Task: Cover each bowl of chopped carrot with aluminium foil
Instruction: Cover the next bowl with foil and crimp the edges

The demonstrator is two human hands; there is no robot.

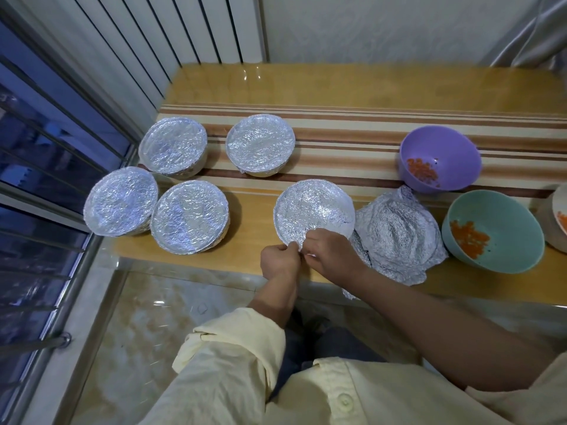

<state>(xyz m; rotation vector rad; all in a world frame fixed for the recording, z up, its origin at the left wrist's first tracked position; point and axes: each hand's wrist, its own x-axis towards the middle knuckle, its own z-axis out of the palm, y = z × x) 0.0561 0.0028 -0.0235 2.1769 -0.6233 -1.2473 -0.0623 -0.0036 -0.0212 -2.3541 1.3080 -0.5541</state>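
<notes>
Reaching forward from a cream shirt (337, 394), the person's forearms converge at the near edge of the wooden table (337, 84). There the left hand (280, 260) and right hand (331, 256) sit almost knuckle to knuckle. Each has finger and thumb curled tight, pinching the crinkled foil at the near rim of the foil-covered bowl (314, 211). That bowl stands just beyond the grip, its top smoothed flat and silver; whatever lies under the foil is hidden. Just right of the grip, touching the bowl's side and partly under the right wrist, lies a rumpled pile of loose foil (399, 237). Further right stands an open teal bowl (491, 231) with chopped carrot (468, 239) heaped against its near wall. A pale bowl (557, 219) is cut off by the frame edge past it. Left of the grip, well apart, a covered bowl (190, 217) touches a second covered bowl (121, 200). Beyond these, on a striped cloth (352, 124), stand a third covered bowl (173, 145) and a fourth covered bowl (260, 145). Beyond the grip to the right, also on the cloth, an open purple bowl (440, 162) holds a smaller orange heap (422, 168). A white ribbed panel (184, 32) rises behind the table, and a barred window (46, 148) runs along the far left.
</notes>
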